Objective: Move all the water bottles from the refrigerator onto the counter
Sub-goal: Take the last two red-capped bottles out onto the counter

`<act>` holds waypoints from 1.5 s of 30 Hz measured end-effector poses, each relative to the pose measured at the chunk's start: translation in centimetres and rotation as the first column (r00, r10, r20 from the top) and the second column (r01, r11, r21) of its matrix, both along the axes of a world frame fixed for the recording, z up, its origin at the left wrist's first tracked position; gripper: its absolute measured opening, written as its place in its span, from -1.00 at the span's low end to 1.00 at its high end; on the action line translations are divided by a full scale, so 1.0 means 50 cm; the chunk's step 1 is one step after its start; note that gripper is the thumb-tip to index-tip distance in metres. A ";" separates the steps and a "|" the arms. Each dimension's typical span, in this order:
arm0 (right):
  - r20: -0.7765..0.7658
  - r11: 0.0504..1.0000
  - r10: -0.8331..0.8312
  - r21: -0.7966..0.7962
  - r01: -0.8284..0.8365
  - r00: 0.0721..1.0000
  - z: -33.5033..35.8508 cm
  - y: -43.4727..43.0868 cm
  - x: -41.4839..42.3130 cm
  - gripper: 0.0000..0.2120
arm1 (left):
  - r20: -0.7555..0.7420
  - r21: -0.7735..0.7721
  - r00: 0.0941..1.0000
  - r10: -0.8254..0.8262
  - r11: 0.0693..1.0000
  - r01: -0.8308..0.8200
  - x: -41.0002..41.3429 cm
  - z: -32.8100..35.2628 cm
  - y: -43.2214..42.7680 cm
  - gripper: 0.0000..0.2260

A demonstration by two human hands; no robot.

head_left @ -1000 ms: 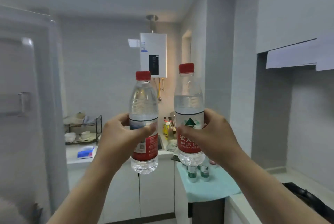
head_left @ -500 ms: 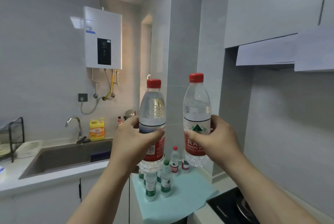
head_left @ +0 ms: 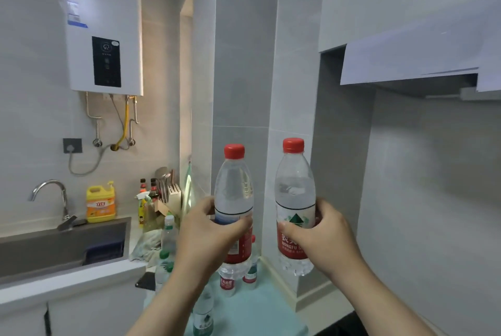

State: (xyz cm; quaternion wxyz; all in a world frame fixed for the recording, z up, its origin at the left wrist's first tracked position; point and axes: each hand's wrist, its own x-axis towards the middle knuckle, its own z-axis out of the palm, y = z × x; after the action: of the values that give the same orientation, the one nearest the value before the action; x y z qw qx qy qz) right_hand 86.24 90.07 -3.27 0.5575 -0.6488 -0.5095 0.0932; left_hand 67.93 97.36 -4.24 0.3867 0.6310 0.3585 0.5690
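1. Two water bottles are being held upright, side by side but apart, in the lower middle of the frame; each is being topped by a red cap and wrapped in a red and white label.
2. The left bottle (head_left: 233,211) is being grasped around its middle by the left hand (head_left: 210,238), with the fingers wrapped over the label.
3. The right bottle (head_left: 295,208) is being grasped at its label by the right hand (head_left: 322,238), the thumb being pressed on the front.
4. Both bottles are being carried in the air above a pale green mat (head_left: 257,311) on the counter (head_left: 320,306) at the bottom centre.
5. More bottles (head_left: 226,285) are being kept standing on that mat below the hands; at least five can be counted, some with red labels and some with green, though several are being partly hidden by the left forearm.
6. One sink (head_left: 54,243) with one tap (head_left: 51,197) is being shown at the lower left, and one yellow jug (head_left: 100,204) is being kept on its rim.
7. One white water heater (head_left: 104,37) is being shown mounted on the wall at the upper left.
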 end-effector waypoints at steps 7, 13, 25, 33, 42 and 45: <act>-0.025 0.997 0.056 -0.046 -0.057 0.998 -0.084 0.210 0.153 -0.56 | -0.005 -0.104 0.994 0.113 0.988 -0.113 0.150 -0.097 0.170 -0.65; -0.099 0.977 0.118 -0.164 -0.133 0.988 -0.230 0.366 0.213 -0.56 | -0.050 -0.254 0.976 0.211 0.943 -0.217 0.245 -0.244 0.311 -0.60; -0.100 0.929 0.024 -0.366 -0.059 0.995 -0.559 0.598 0.264 -0.47 | -0.066 -0.488 0.945 0.321 0.816 -0.311 0.351 -0.539 0.517 -0.68; -0.120 0.866 0.028 -0.494 -0.084 0.992 -0.701 0.676 0.290 -0.56 | -0.108 -0.610 0.926 0.362 0.711 -0.349 0.378 -0.713 0.589 -0.68; -0.209 0.867 0.084 -0.467 -0.175 0.974 -0.746 0.697 0.284 -0.69 | -0.185 -0.642 0.929 0.320 0.677 -0.361 0.365 -0.747 0.605 -0.66; -0.223 0.865 0.107 -0.460 -0.202 0.969 -0.752 0.693 0.290 -0.62 | -0.195 -0.656 0.942 0.272 0.678 -0.332 0.365 -0.742 0.606 -0.60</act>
State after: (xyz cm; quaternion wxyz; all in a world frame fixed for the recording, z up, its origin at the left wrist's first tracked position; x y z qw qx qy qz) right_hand 100.72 124.74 -40.88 0.4162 -0.7115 -0.4655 0.3222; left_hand 86.19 127.65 -41.34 0.4761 0.4001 0.6558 0.4279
